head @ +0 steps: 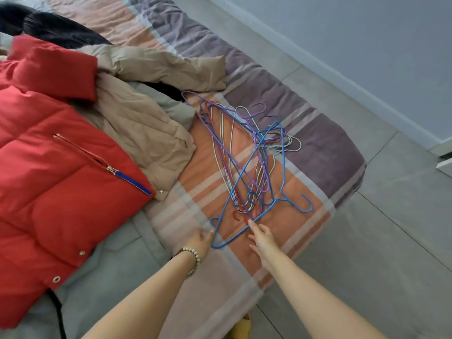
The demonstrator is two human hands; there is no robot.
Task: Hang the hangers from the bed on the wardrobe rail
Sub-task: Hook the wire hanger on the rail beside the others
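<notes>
Head view: hangers (244, 162) lie lengthwise away; blue hanger (283, 167) hooks rightward; left hand (201, 241), right hand (263, 241) spread.

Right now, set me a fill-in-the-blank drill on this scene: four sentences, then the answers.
1. The tangled hangers lie on the ____, not on the floor.
2. The jacket with the blue zip pull is ____.
3. The bead bracelet is worn on the ____ wrist.
4. The right hand reaches for the nearest hanger, whose colour is ____.

Missing words: bed; red; left; blue.
</notes>
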